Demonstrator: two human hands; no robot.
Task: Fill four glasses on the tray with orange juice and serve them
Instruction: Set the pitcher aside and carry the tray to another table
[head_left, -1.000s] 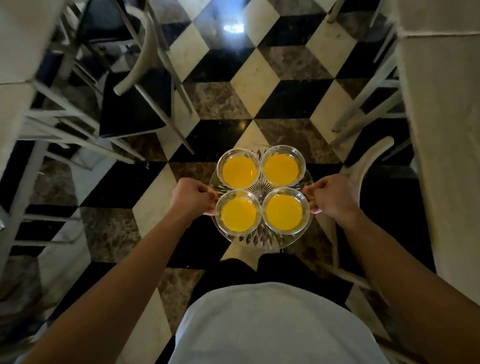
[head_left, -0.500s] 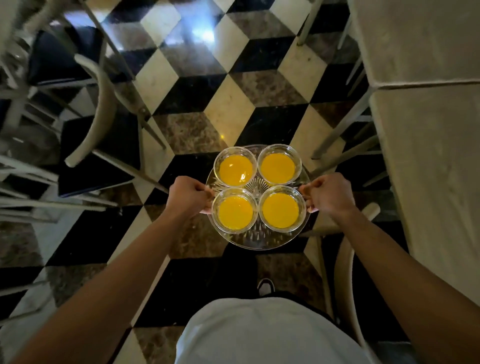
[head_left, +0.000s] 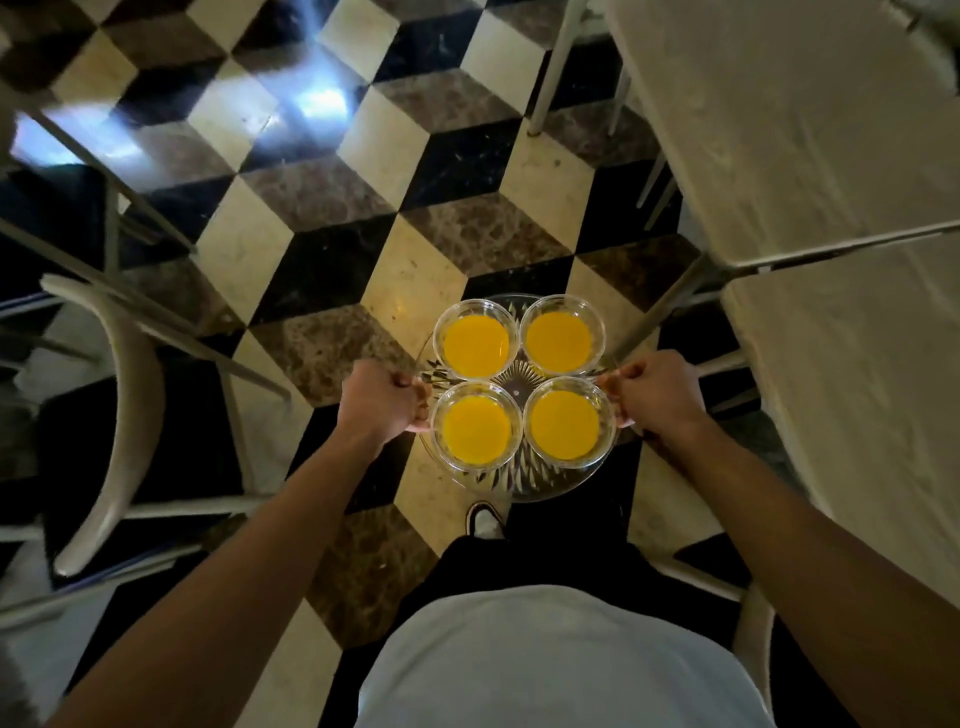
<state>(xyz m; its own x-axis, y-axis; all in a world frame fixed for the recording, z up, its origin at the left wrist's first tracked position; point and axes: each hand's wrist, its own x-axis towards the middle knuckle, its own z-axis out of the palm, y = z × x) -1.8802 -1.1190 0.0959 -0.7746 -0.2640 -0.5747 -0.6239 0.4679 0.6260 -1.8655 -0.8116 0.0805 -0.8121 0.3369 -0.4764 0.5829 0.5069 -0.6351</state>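
Both grips curl round the clear cut-glass tray (head_left: 545, 480), left hand (head_left: 379, 402) on its left rim and right hand (head_left: 657, 395) on its right, carrying it level above the checkered floor (head_left: 415, 176). A cloth-covered table (head_left: 810, 171) stands just right. Four glasses (head_left: 475, 347) of orange juice (head_left: 558, 343) sit clustered on the tray.

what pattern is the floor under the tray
A cube-like pattern of black, cream and brown marble diamonds on the floor, seen in the head view.

Four glasses (head_left: 476, 346) of juice — one tray (head_left: 550, 480) — two hands (head_left: 378, 400)
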